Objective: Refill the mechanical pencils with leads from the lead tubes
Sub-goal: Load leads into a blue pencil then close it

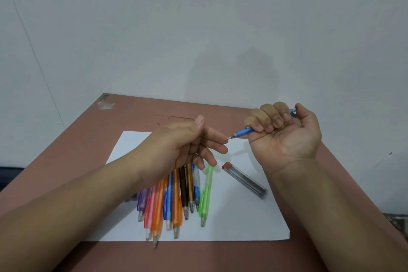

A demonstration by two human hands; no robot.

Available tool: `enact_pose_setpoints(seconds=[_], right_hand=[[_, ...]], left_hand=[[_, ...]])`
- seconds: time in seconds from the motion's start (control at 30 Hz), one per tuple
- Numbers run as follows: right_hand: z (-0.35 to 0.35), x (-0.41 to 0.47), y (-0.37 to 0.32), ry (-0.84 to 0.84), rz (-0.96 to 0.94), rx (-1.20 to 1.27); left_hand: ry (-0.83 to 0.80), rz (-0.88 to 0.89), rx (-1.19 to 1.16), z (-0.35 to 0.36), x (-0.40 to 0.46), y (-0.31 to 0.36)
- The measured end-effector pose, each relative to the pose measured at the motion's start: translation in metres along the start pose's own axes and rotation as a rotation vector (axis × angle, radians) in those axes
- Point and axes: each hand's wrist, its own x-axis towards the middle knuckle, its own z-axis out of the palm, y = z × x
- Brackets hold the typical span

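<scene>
Right hand (284, 130) grips blue pencil (242, 133), above paper (254, 223).

Plain pale wall (198, 17) behind scuffed reddish-brown table (136, 115); soft shadows.

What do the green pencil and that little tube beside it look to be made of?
Green pencil: likely translucent plastic, since the white paper glows through its glossy barrel. Tube: probably clear hard plastic with a red cap, its dark contents showing through.
</scene>
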Motion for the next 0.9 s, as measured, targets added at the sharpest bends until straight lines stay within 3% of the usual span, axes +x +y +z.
enact_pose_setpoints(seconds=[0.9], right_hand=[[0.0005, -0.0003, 0.0018, -0.002, 0.006, 0.033]], left_hand=[[-0.002, 0.007, 0.054, -0.0006, -0.002, 0.0019]])
